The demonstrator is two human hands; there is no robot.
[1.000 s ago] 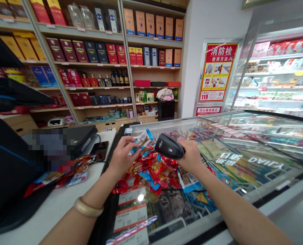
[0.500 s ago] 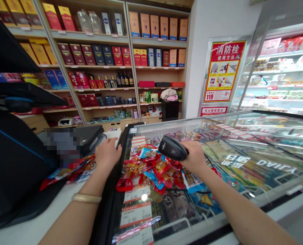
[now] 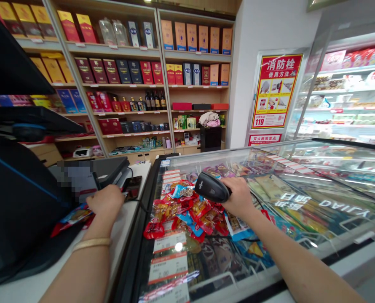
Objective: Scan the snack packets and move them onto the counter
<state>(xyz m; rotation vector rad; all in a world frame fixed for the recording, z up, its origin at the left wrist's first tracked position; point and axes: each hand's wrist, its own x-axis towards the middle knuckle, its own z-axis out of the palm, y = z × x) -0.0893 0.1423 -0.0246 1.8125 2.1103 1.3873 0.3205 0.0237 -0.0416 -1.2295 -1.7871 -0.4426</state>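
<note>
The right hand (image 3: 237,196) has its fingers wrapped round a scanner (image 3: 211,187) above a packet heap (image 3: 190,212) on the freezer (image 3: 203,156), seemingly done. The left hand (image 3: 105,204), finger grip unclear, is at a smaller bunch (image 3: 73,216), apparently left, on the worktop (image 3: 124,224).

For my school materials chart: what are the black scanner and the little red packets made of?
The black scanner looks like hard plastic: satin, smooth and rounded, with a soft sheen. The red packets seem to be thin, glossy plastic film: they look crinkly, shiny, and see-through in places.
</note>
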